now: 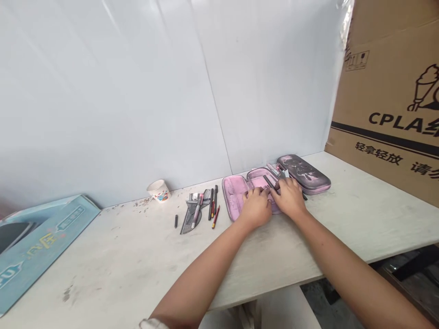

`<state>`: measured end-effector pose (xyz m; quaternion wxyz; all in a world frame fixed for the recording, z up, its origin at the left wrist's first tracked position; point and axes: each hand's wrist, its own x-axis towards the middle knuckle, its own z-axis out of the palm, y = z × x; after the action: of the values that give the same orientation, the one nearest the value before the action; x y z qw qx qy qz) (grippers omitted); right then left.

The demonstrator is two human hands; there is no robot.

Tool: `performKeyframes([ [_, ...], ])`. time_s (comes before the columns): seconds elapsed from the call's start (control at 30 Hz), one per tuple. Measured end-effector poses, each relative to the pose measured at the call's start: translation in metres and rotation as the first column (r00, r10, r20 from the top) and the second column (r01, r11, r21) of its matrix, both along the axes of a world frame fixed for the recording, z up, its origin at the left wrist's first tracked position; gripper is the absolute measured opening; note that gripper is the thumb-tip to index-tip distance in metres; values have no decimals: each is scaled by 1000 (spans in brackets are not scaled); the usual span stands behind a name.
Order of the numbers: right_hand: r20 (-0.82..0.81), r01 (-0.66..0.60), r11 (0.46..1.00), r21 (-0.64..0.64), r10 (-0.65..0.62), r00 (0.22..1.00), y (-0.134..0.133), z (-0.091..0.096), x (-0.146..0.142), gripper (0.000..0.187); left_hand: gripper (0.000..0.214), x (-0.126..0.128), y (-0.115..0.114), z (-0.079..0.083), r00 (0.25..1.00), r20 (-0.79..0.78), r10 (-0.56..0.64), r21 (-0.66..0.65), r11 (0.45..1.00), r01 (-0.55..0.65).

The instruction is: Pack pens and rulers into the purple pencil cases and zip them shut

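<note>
My left hand (255,208) rests with curled fingers on the inner flap of an open pink zip pencil case (233,196). Whether it grips the flap, I cannot tell. Right beside it, my right hand (290,197) closes over a dark pen (269,182), which runs beneath the palm. The case's dark pink lid (303,173) lies open at the far side, with several pens or tools (274,170) tucked between. To the left lie a grey set square (189,220), a red pencil (215,216), several pens, and a short black cap (176,221).
A white paper cup (159,190) lies on its side by the white wall. A blue printed box (41,233) sits at the pale table's (113,269) left end. A large cardboard carton (387,100) stands at the right. Scattered dark crumbs mark the table.
</note>
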<state>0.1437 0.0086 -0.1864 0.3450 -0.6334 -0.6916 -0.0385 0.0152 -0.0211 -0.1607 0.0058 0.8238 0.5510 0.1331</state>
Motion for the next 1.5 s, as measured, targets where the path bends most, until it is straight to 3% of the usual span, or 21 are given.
performKeyframes([
  [0.2,133,117,988,-104,-102,986,1,1,3,28,35,13,11,-10,994,-105,26,-17,999,-28],
  [0.33,135,112,992,-64,-102,986,-2,2,5,32,32,-4,5,-3,998,-32,54,67,996,-51],
  [0.5,132,53,998,41,-58,990,-8,-3,6,28,28,-69,-7,9,966,-8,257,207,946,-250],
  [0.67,144,1,992,124,-19,989,-14,-3,-3,26,33,-145,-24,4,797,-129,591,309,787,-534],
  [0.73,139,-40,988,149,19,990,-18,1,-14,24,36,-164,-30,-2,746,-176,642,283,759,-586],
  [0.8,132,-108,979,170,85,988,-22,7,-29,22,38,-174,-34,-8,746,-195,636,248,768,-590],
  [0.93,61,-263,947,187,256,965,-29,19,-69,19,34,-179,-34,-11,812,-96,576,221,807,-547],
  [1.0,-35,-348,920,178,360,932,-28,23,-89,18,31,-178,-33,-9,847,60,528,176,830,-530],
  [1.07,-191,-427,889,167,454,870,-26,26,-108,21,29,-175,-33,-8,845,302,441,22,883,-469],
  [1.13,-400,-494,856,153,510,761,-23,27,-124,30,28,-169,-37,-8,732,574,366,-198,930,-310],
  [1.2,-617,-573,808,134,521,590,-22,26,-135,38,28,-159,-43,-7,533,775,339,-354,932,-79],
  [1.27,-770,-662,740,119,490,409,-22,25,-142,40,26,-148,-52,-7,360,872,331,-398,909,128],
  [1.33,-846,-721,683,117,449,288,-26,23,-143,38,24,-137,-59,-5,264,900,348,-411,879,242],
  [1.5,-908,-749,658,83,360,216,-41,22,-139,33,25,-129,-66,2,135,891,434,-453,823,343],
])
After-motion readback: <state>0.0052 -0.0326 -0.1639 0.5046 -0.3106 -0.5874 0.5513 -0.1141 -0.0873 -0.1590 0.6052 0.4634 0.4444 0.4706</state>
